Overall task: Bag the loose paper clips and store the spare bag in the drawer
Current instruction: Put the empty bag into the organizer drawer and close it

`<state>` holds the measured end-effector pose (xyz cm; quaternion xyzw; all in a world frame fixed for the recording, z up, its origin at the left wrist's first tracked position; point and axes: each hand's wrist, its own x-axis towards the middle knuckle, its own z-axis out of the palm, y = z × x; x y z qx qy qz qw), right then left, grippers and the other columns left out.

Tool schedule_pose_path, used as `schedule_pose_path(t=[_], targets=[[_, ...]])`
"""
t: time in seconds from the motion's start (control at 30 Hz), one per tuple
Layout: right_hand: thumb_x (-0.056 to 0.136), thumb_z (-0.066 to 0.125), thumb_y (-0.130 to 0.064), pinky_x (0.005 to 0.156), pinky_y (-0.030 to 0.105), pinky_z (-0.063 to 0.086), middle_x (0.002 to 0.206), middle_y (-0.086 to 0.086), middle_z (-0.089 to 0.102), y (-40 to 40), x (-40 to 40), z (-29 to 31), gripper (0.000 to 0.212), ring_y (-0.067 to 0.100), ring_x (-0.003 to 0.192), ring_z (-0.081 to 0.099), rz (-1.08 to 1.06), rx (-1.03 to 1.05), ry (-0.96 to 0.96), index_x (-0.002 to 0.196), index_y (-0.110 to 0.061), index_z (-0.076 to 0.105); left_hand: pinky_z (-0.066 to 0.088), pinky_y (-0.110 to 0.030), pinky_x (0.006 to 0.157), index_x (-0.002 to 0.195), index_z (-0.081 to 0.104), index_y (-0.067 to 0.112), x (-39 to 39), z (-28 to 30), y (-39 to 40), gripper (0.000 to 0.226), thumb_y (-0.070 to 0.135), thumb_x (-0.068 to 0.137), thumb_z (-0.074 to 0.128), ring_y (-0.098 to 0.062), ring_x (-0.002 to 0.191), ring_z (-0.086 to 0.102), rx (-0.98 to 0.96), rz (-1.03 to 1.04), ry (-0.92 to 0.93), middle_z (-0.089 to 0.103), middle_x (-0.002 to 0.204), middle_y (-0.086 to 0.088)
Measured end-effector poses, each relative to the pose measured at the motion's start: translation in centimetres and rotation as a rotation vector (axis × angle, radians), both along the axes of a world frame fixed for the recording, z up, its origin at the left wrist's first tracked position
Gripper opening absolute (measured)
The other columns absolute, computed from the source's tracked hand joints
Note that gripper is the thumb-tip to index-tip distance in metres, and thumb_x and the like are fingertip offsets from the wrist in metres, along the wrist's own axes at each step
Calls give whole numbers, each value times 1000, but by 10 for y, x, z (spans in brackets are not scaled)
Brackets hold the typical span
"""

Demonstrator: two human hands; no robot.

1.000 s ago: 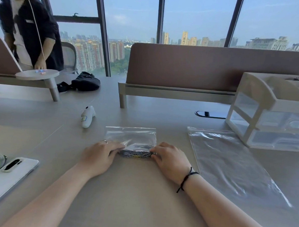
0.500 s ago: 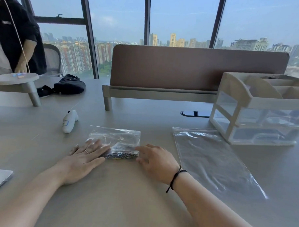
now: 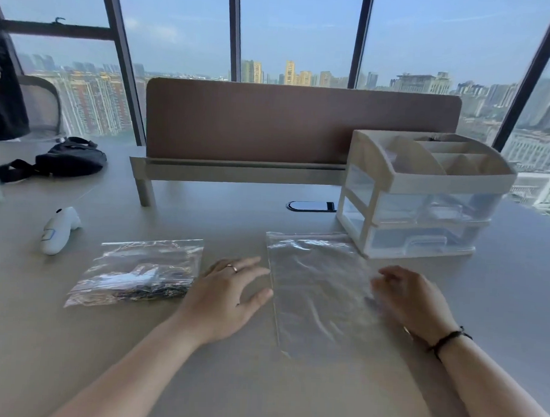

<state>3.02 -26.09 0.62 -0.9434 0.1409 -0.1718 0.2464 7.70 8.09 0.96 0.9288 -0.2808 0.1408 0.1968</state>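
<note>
The spare bag [image 3: 320, 292] is lying flat on the desk [image 3: 197, 378], its long axis running from the drawer organizer [image 3: 425, 196] back toward the person, with the zip edge at the far end just in front of the organizer's lower drawer [image 3: 423, 243]. The filled bag [image 3: 138, 270], holding the paper clips [image 3: 150, 289] bunched along its near edge, is lying well to the left of the spare bag, its long axis set crosswise and slightly tilted. The left hand [image 3: 229, 294] is being held palm down between the two bags, fingers spread and straight, fingertips reaching the spare bag's left edge; nothing is being gripped. The right hand [image 3: 411, 299] is being held at the spare bag's right edge, fingers loosely bent toward the plastic; it is blurred, and whether the film is being pinched cannot be told. A white handheld device [image 3: 58, 230] is lying far left of the filled bag.
</note>
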Motion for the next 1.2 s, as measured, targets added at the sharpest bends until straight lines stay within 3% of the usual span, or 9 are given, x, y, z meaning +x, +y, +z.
schedule_pose_path(t=[0.2,0.3,0.37,0.5,0.6,0.7,0.83,1.2], targets=[[86,60,-52,89,33,46,108,-9,68,5,-2,-10,25,20,104,62,136,-153,38,98,-32,69,17,-30,119,142,40,45,-9,-9,-76,66,77,84,38,-3,147,16,107,-87,197,20,160,19],[84,59,-56,92,32,45,112,-11,68,5,-2,-11,31,18,107,61,151,-151,45,105,-34,68,17,-26,117,138,43,47,-10,-10,-71,65,79,81,41,-1,146,16,77,-80,202,22,158,22],[85,62,-53,92,32,48,112,-10,70,2,1,-10,37,17,106,63,130,-28,34,116,-34,67,22,-23,114,134,47,49,-11,-10,-65,64,80,77,45,3,143,21,12,-84,218,26,155,26],[87,72,-37,95,33,52,106,-3,73,-12,11,5,49,11,98,69,-69,776,-224,130,-16,62,20,-21,114,129,49,53,-13,-7,-60,69,85,68,52,10,141,15,-36,-176,267,27,152,30],[91,67,-38,109,45,44,133,18,55,-42,24,11,69,29,120,59,-117,1589,-412,145,-5,41,15,-24,117,127,46,59,-15,-5,-61,75,90,59,57,11,142,4,51,-245,290,22,151,34],[90,60,-52,114,57,33,148,26,39,-70,33,6,93,39,138,41,-12,2028,-475,155,-6,11,13,-21,116,123,46,64,-16,-2,-62,76,90,54,61,13,141,0,81,-284,310,20,148,39],[89,58,-56,114,59,31,141,24,46,-80,46,3,94,38,138,41,30,2122,-559,155,-9,11,15,-21,115,122,49,63,-17,0,-61,78,89,51,65,12,141,3,64,-320,324,22,146,40],[87,65,-46,103,50,45,137,23,50,-82,35,3,70,37,124,53,-32,2062,-572,140,-8,41,16,-22,116,125,52,58,-12,-3,-63,76,88,55,63,10,141,10,52,-349,285,28,145,34]])
